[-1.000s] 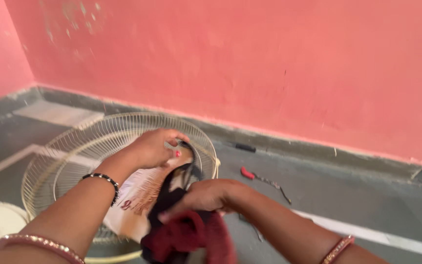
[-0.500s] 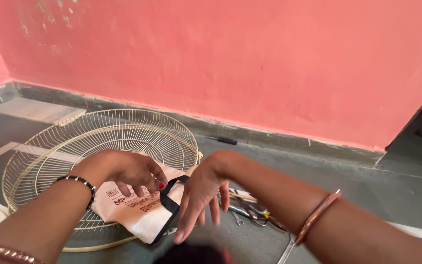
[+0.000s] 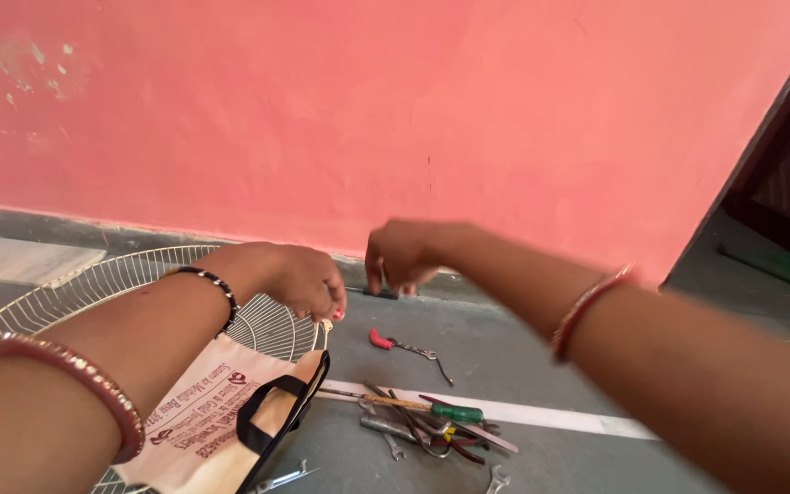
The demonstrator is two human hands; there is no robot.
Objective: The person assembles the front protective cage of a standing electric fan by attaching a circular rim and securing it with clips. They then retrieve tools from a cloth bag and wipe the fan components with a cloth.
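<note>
While both hands hover above the floor: neither grips anything.
Left hand [image 3: 308, 282]: fingers curled loosely, empty, over the wire fan guard [image 3: 121, 284] rim.
Right hand [image 3: 404, 256]: fingers drooping, empty.
Cloth bag [image 3: 221, 412]: flat on the guard, below the left hand, nearer it.
Bag's long axis: running away from the person towards the left fingers.
Tools [image 3: 422, 421]: below the right hand.

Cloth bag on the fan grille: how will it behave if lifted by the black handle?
The cloth bag lies flat and creased over the wire fan grille, so it is probably floppy and light. Lifted by its black handle, it would likely sag and fold, and might snag on the wires.
</note>
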